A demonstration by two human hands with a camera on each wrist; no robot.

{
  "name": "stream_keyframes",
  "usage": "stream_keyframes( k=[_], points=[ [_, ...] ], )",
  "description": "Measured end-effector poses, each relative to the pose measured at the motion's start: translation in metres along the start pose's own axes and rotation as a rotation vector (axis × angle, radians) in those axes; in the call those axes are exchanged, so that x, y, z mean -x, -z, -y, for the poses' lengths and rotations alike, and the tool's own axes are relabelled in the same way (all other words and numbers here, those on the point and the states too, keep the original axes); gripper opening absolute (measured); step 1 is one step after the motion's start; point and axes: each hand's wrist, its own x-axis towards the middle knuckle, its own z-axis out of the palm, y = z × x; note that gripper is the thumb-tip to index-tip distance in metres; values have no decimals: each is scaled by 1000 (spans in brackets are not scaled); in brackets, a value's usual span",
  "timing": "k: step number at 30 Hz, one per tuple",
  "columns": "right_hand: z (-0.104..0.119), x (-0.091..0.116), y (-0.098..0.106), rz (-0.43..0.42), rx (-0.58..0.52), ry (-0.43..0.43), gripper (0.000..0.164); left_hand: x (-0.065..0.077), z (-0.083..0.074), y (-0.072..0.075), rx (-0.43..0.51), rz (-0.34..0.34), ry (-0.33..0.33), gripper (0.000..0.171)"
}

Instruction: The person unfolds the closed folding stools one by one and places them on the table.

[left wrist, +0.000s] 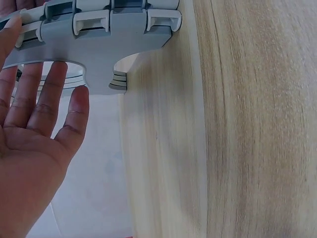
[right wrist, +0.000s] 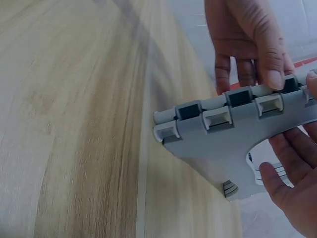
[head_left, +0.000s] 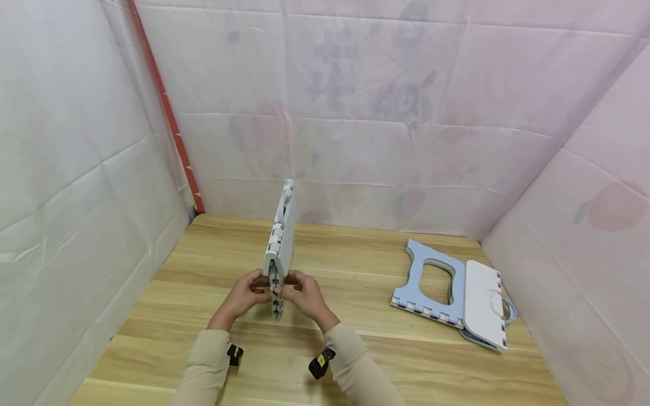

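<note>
A grey-and-white folding stool [head_left: 288, 237] stands on its edge near the middle of the table, its panels folded partly together. At its near end, my left hand [head_left: 242, 296] grips the hinged leg section from the left, thumb on the near edge. From the other side my right hand [head_left: 308, 300] holds the same section, thumb and fingers around it. Up close in the left wrist view, the grey leg panel [left wrist: 99, 44] shows a row of hinge knuckles and a cut-out that the fingers reach. The right wrist view shows both hands at this hinged panel [right wrist: 213, 144].
To the right lies a second folding stool, with a blue leg frame [head_left: 412, 282] and a white top [head_left: 482, 304], spread flat on the wooden table [head_left: 355, 355]. Sheet walls [head_left: 345, 141] close off the back and both sides.
</note>
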Motion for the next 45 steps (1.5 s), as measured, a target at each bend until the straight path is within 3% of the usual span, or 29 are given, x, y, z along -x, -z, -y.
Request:
stream_keyframes(
  k=[9,19,26,34,37,45],
  points=[
    [-9,-3,-4,-27,100,22,42,1,0,1,11,10,13,48],
    [-9,-2,-6,-41,93,-2,41,0,2,-1,13,27,-17,45],
    [-7,-2,-8,-66,139,-12,39,6,-30,-3,33,74,0,44],
    [-6,-6,-8,-58,161,-31,41,5,-35,-2,1,62,45,53],
    [-6,-6,-9,-53,171,-31,42,6,-32,-1,-11,37,40,55],
    [-4,-5,-8,-29,157,-33,43,1,2,2,-34,-40,14,50]
  ],
)
